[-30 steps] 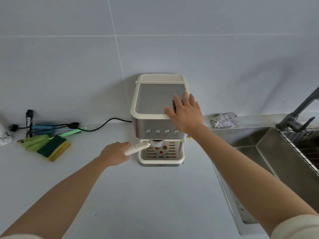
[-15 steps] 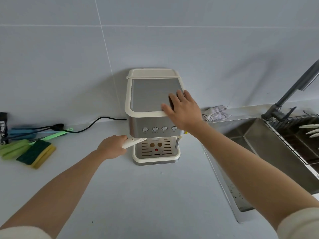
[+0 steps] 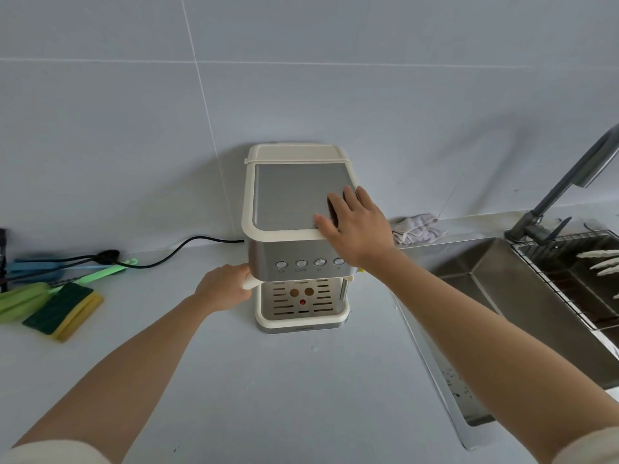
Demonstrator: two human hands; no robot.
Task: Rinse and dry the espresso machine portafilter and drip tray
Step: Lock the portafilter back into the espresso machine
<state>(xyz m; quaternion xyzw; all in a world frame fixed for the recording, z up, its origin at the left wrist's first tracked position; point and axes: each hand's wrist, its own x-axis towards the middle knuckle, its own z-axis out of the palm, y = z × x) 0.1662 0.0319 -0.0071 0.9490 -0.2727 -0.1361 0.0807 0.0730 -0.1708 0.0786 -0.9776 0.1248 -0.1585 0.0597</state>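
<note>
A cream and steel espresso machine [image 3: 294, 209] stands on the grey counter against the tiled wall. My right hand [image 3: 356, 226] presses flat on the right front of its top plate, fingers straight. My left hand [image 3: 224, 289] grips the cream handle of the portafilter [image 3: 249, 281], which pokes out from under the machine's left front; its head is hidden under the machine body. The slotted drip tray [image 3: 301, 304] with a red float sits in the machine's base, below the row of buttons.
A steel sink [image 3: 502, 289] with a wire rack [image 3: 569, 279] and grey faucet [image 3: 562, 192] lies to the right. A crumpled grey cloth [image 3: 418, 227] rests behind the sink edge. Green-yellow sponges [image 3: 62, 311], brushes and a black power cord [image 3: 181, 247] lie at the left.
My left hand has swung the portafilter handle further left, so its end now tucks under the machine's left front corner. My right hand stays on the top. The view has shifted.
</note>
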